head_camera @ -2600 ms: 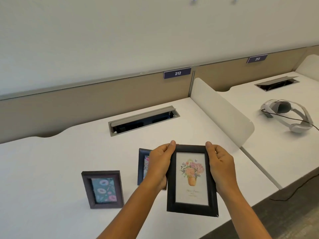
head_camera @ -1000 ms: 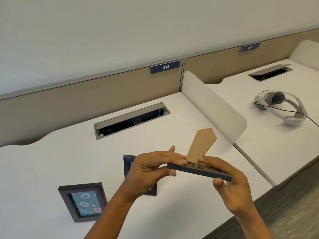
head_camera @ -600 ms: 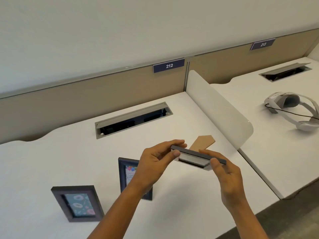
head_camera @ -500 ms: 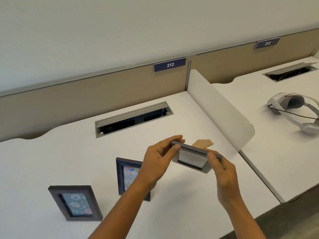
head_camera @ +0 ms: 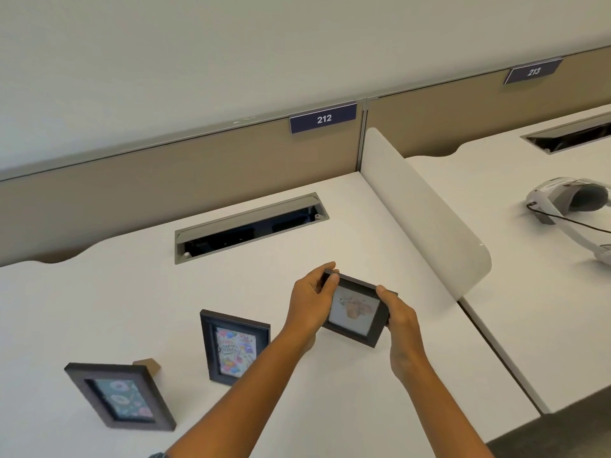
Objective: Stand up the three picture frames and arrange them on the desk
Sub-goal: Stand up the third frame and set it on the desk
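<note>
Both hands hold a black frame with a flower-pot picture (head_camera: 355,312), tilted, its picture side facing me, low over the white desk (head_camera: 132,292). My left hand (head_camera: 310,300) grips its upper left corner and my right hand (head_camera: 398,320) grips its right edge. Whether its lower edge touches the desk I cannot tell. A dark frame with a colourful birthday card (head_camera: 233,348) stands upright to the left of my left arm. Further left a brown frame with a teal floral picture (head_camera: 120,396) stands, its cardboard prop showing behind it.
A grey cable slot (head_camera: 251,224) lies open at the back of the desk. A white rounded divider (head_camera: 426,213) bounds the desk on the right. On the neighbouring desk rests a white headset (head_camera: 572,201) with a black cable. Beige partition with labels 212 and 213 behind.
The flower frame was held flat with its cardboard prop folded out; it has since been turned picture side toward me and lowered toward the desk to the right of the birthday frame.
</note>
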Tool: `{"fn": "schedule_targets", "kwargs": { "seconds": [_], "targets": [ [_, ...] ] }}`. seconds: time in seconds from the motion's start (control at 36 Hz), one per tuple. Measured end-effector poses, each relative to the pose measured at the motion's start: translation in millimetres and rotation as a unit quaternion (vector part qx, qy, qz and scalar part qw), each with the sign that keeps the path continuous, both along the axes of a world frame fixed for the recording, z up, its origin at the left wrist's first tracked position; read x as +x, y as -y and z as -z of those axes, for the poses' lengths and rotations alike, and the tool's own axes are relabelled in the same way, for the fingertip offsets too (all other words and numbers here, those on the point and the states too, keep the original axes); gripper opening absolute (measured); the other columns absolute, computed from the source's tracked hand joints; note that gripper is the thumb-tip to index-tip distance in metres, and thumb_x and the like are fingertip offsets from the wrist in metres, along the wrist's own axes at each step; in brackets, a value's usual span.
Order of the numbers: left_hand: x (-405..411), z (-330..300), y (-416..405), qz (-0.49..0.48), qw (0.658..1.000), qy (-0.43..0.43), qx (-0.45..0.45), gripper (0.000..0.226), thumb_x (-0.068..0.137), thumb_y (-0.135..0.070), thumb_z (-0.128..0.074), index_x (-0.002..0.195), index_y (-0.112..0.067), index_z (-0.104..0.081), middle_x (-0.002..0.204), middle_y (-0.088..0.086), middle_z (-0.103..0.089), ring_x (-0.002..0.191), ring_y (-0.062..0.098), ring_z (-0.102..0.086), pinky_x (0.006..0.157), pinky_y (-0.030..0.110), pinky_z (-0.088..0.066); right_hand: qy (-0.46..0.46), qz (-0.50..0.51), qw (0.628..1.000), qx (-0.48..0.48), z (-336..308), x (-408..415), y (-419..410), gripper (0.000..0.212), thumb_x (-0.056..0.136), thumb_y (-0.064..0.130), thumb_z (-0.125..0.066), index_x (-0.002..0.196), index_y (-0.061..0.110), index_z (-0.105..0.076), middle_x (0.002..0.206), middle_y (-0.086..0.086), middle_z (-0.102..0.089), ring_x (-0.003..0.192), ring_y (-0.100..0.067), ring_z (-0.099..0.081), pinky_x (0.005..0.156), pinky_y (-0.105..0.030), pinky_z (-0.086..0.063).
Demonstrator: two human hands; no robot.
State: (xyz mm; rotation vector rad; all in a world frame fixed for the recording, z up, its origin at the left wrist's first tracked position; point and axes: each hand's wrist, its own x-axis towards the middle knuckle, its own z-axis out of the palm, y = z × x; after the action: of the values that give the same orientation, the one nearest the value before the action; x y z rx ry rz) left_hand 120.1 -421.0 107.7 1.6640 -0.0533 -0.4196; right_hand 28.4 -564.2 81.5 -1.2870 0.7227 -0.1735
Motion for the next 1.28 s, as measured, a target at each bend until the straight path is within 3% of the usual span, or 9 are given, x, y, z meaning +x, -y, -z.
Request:
{"fn": "schedule_targets", "kwargs": {
  "seconds": [0.22,0.61,0.75,0.89,0.94,1.0,1.08,1.19,1.28],
  "targets": [
    [7,17,9,-0.002,1.0,-0.009,0.018,0.035,0.105,-0.035,-0.06,0.14,-0.032,-0.063,0.133,-0.009,-0.068,0.114,0.007,-0.066,0.075,0.011,-0.057,-0.021,0.003,0.999,0.025,16,4,3,0.034,0.086,0.063,-0.065,0.093,0.034,-0.083,0.096,0.006,-0.084,0.081,-0.003,-0.077,0.077,-0.032,-0.051],
    [16,29,14,-0.02,0.999,-0.016,0.037,0.028,0.109,-0.033,-0.053,0.133,-0.029,-0.067,0.117,-0.011,-0.073,0.095,-0.002,-0.072,0.066,0.01,-0.056,-0.051,-0.004,0.999,0.005,20,12,4,0.04,0.088,0.068,-0.06,0.098,0.035,-0.081,0.095,0.007,-0.084,0.078,-0.003,-0.078,0.055,-0.014,-0.057],
    [17,32,12,-0.009,0.998,-0.021,0.062,0.029,0.112,-0.026,-0.045,0.133,-0.032,-0.065,0.109,-0.021,-0.07,0.093,0.0,-0.07,0.062,0.006,-0.054,-0.056,-0.006,0.998,0.012,19,14,5,0.037,0.089,0.068,-0.061,0.094,0.037,-0.082,0.095,0.007,-0.084,0.081,-0.005,-0.078,0.073,-0.026,-0.053],
    [14,34,11,0.013,0.996,-0.026,0.084,0.027,0.113,-0.028,-0.041,0.115,-0.043,-0.063,0.105,-0.016,-0.072,0.096,0.006,-0.07,0.061,0.009,-0.055,-0.06,-0.005,0.998,0.016,19,16,5,0.034,0.09,0.067,-0.061,0.089,0.04,-0.082,0.092,0.009,-0.084,0.084,-0.009,-0.076,0.074,-0.029,-0.05],
    [12,36,11,0.027,0.995,-0.026,0.094,0.024,0.112,-0.03,-0.043,0.113,-0.045,-0.062,0.11,-0.013,-0.072,0.102,0.011,-0.07,0.066,0.013,-0.058,-0.066,-0.015,0.998,0.02,17,16,6,0.035,0.088,0.068,-0.061,0.089,0.039,-0.081,0.092,0.009,-0.084,0.083,-0.007,-0.076,0.076,-0.029,-0.049],
    [8,37,10,0.05,0.994,-0.021,0.095,0.024,0.111,-0.033,-0.047,0.131,-0.038,-0.059,0.124,-0.009,-0.071,0.116,0.014,-0.068,0.081,0.021,-0.062,-0.071,-0.024,0.997,0.018,17,16,8,0.035,0.094,0.065,-0.061,0.089,0.037,-0.081,0.092,0.009,-0.084,0.091,-0.011,-0.075,0.077,-0.03,-0.049],
    [-1,34,9,0.092,0.988,-0.01,0.127,0.065,0.109,-0.045,-0.046,0.166,-0.028,-0.019,0.155,-0.012,-0.046,0.141,0.013,-0.049,0.11,0.03,-0.05,-0.077,-0.031,0.997,0.0,15,15,9,0.034,0.102,0.063,-0.059,0.1,0.036,-0.079,0.093,0.012,-0.084,0.095,-0.008,-0.074,0.077,-0.027,-0.049],
    [-15,28,10,0.122,0.979,0.021,0.164,0.083,0.108,-0.053,-0.04,0.166,-0.022,0.01,0.176,0.0,-0.009,0.16,0.022,-0.021,0.126,0.043,-0.032,-0.102,-0.044,0.992,-0.065,15,12,10,0.047,0.096,0.074,-0.06,0.123,0.035,-0.066,0.119,0.01,-0.077,0.106,-0.003,-0.069,0.078,-0.022,-0.052],
    [-24,27,8,0.125,0.961,0.09,0.23,0.085,0.107,-0.057,-0.034,0.165,-0.02,0.015,0.175,-0.002,0.016,0.161,0.017,0.01,0.132,0.044,-0.011,-0.116,-0.048,0.964,-0.234,21,7,11,0.088,0.094,0.08,-0.056,0.161,0.026,-0.039,0.165,-0.001,-0.047,0.149,-0.024,-0.048,0.117,-0.049,-0.048]
  ]
}}
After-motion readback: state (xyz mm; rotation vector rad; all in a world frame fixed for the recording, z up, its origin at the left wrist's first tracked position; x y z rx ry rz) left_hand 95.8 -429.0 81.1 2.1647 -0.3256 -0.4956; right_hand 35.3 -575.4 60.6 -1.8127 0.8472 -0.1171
